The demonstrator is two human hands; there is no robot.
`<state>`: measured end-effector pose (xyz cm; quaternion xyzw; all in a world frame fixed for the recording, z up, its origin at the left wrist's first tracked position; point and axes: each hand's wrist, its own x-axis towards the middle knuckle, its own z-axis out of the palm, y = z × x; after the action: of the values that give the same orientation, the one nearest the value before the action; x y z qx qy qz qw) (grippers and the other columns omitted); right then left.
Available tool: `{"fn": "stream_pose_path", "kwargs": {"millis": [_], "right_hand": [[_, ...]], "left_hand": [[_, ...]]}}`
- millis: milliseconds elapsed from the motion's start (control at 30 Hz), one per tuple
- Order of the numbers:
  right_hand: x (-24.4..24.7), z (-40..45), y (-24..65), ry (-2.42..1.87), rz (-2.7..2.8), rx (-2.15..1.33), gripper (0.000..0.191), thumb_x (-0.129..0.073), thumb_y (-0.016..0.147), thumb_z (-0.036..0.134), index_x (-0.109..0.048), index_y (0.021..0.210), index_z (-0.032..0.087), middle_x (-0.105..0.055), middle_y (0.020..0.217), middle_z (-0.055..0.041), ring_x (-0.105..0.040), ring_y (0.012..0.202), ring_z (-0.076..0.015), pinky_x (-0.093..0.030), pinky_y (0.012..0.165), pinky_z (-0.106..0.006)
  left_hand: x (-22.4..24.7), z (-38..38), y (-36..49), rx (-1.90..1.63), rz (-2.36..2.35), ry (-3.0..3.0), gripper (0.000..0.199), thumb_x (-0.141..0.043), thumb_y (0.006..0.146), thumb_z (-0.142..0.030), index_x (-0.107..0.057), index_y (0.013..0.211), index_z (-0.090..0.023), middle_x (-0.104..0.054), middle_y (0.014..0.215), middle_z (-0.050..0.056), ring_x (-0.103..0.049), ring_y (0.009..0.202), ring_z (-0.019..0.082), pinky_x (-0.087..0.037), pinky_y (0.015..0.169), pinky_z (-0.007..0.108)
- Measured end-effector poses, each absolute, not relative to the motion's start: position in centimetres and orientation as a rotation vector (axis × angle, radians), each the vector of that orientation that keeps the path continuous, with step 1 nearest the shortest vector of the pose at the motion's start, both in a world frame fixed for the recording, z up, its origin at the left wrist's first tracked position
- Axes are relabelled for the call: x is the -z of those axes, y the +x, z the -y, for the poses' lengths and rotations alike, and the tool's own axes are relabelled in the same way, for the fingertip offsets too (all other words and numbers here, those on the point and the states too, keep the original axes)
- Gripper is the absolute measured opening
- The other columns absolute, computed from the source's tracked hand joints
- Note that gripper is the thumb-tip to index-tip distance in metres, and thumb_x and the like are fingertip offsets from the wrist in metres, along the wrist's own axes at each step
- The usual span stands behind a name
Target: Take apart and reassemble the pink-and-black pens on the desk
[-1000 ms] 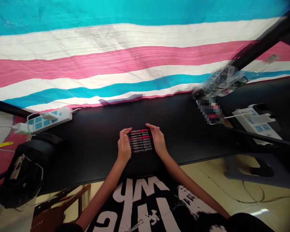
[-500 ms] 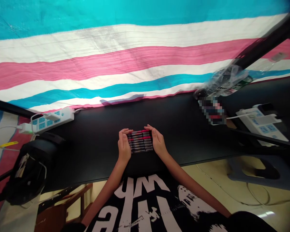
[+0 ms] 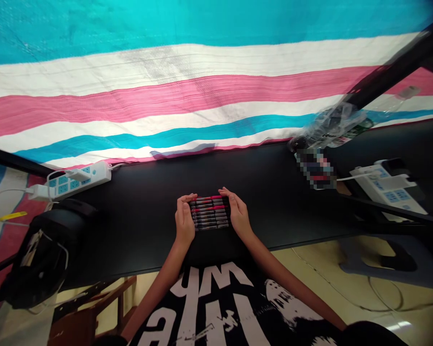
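Observation:
Several slim pens (image 3: 210, 213) lie side by side in a flat row on the black table (image 3: 140, 206), most with dark caps and a couple with red ones. My left hand (image 3: 184, 220) cups the left ends of the row, its fingertips curling over the far left corner. On the opposite side my right hand (image 3: 239, 214) stands along the right ends, fingers pointing forward and bent slightly inward. A narrow gap shows between the right palm and the pens.
A white power strip (image 3: 81, 180) and a black bag (image 3: 39, 254) are at left. At right are a clear plastic bag (image 3: 332, 125), a blurred-out item (image 3: 315, 168) and another power strip (image 3: 389, 190). A striped sheet (image 3: 202, 91) hangs behind.
My right hand has shifted slightly right, away from the pen ends. My left hand stays at the left ends. The camera view has tilted slightly.

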<state>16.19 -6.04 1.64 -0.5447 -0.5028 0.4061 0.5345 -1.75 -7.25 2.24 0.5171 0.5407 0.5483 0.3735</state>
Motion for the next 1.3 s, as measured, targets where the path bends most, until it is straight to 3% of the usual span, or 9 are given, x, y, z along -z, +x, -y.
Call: {"fn": "stream_pose_path", "kwargs": {"millis": [267, 433, 533, 1000, 1133, 1300], "right_hand": [[-1.4, 6.0, 16.0, -1.395, 1.438, -0.814, 0.036, -0.048, 0.101, 0.038, -0.079, 0.095, 0.021, -0.071, 0.127, -0.0111, -0.061, 0.128, -0.0281, -0.046, 0.113, -0.048], [-1.3, 6.1, 15.6, -1.422, 1.508, -0.748, 0.033, -0.050, 0.099, 0.036, -0.079, 0.096, 0.021, -0.069, 0.129, -0.0122, -0.061, 0.126, -0.0279, -0.046, 0.112, -0.048], [-1.2, 6.2, 15.6, -1.424, 1.534, -0.718, 0.033, -0.049, 0.100, 0.034, -0.078, 0.096, 0.020, -0.068, 0.129, -0.0134, -0.062, 0.126, -0.0278, -0.047, 0.111, -0.048], [-1.1, 6.2, 15.4, -1.454, 1.606, -0.656, 0.031, -0.048, 0.099, 0.031, -0.077, 0.100, 0.021, -0.065, 0.131, -0.0143, -0.061, 0.123, -0.0291, -0.049, 0.108, -0.049], [-1.0, 6.2, 15.5, -1.439, 1.648, -0.627, 0.030, -0.049, 0.098, 0.029, -0.077, 0.103, 0.020, -0.061, 0.135, -0.0149, -0.058, 0.126, -0.0296, -0.047, 0.111, -0.050], [-0.8, 6.4, 15.7, -1.426, 1.702, -0.583, 0.028, -0.051, 0.097, 0.028, -0.076, 0.108, 0.022, -0.059, 0.138, -0.0144, -0.055, 0.128, -0.0299, -0.047, 0.111, -0.052]], "left_hand": [[-2.5, 7.3, -1.9, -1.290, -1.468, 1.466, 0.041, -0.028, 0.108, -0.048, -0.057, 0.118, -0.021, -0.071, 0.112, 0.010, -0.066, 0.114, 0.023, -0.046, 0.105, 0.043], [-2.7, 7.5, -2.1, -1.276, -1.504, 1.646, 0.035, -0.028, 0.108, -0.041, -0.053, 0.123, -0.021, -0.071, 0.116, 0.010, -0.064, 0.120, 0.022, -0.022, 0.124, 0.051], [-2.5, 7.3, -2.8, -1.234, -1.560, 1.706, 0.028, -0.035, 0.107, -0.035, -0.052, 0.124, -0.021, -0.072, 0.114, 0.009, -0.064, 0.119, 0.022, -0.017, 0.125, 0.056], [-2.3, 7.3, -3.5, -1.183, -1.578, 1.841, 0.019, -0.041, 0.103, -0.024, -0.060, 0.108, -0.021, -0.072, 0.106, 0.006, -0.060, 0.123, 0.023, -0.019, 0.125, 0.060], [-2.5, 7.2, -3.4, -1.184, -1.586, 1.851, 0.020, -0.042, 0.102, -0.025, -0.060, 0.108, -0.022, -0.072, 0.104, 0.006, -0.062, 0.115, 0.023, -0.020, 0.125, 0.059], [-2.7, 7.3, -3.5, -1.157, -1.604, 1.866, 0.025, -0.042, 0.101, -0.025, -0.065, 0.109, -0.022, -0.072, 0.105, 0.007, -0.059, 0.109, 0.026, -0.031, 0.118, 0.057]]}}
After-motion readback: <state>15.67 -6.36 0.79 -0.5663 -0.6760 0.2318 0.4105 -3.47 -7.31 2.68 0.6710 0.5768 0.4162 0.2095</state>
